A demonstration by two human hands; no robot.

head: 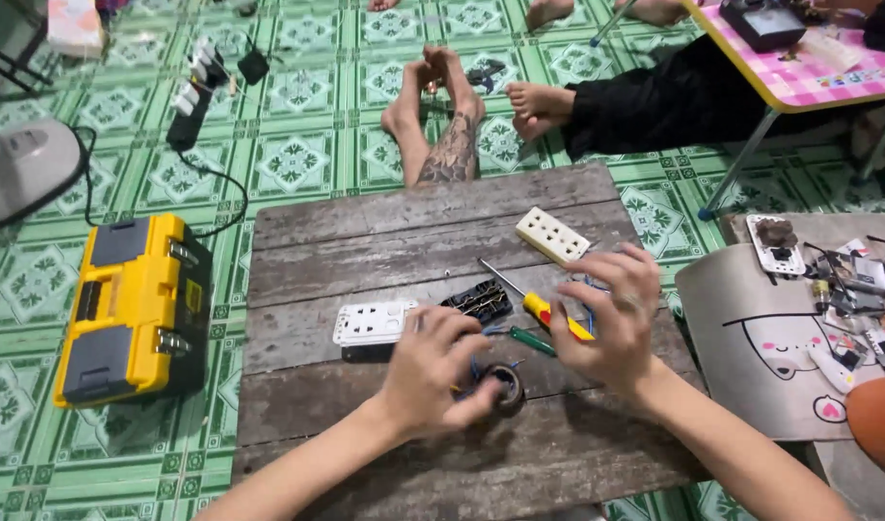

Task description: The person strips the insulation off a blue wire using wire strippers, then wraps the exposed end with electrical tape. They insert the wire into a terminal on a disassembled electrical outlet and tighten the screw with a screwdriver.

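Observation:
My left hand (433,371) grips a dark roll of tape (506,388) with coloured wires under it, low on the worn wooden board (384,241). Beside it my right hand (611,314) hovers with fingers spread over blue wires and holds nothing that I can make out. A yellow-handled screwdriver (539,302) and a green-handled tool (531,340) lie between the hands. A white socket plate (373,321), a black socket insert (481,300) and a cream socket strip (552,234) rest farther up the board.
A yellow and grey toolbox (129,307) stands left of the board. A power strip (191,101) and cable lie on the green tiled floor. A mat (751,338) with small parts is at right. Other people's bare feet (433,96) and a pink folding table (799,82) are beyond.

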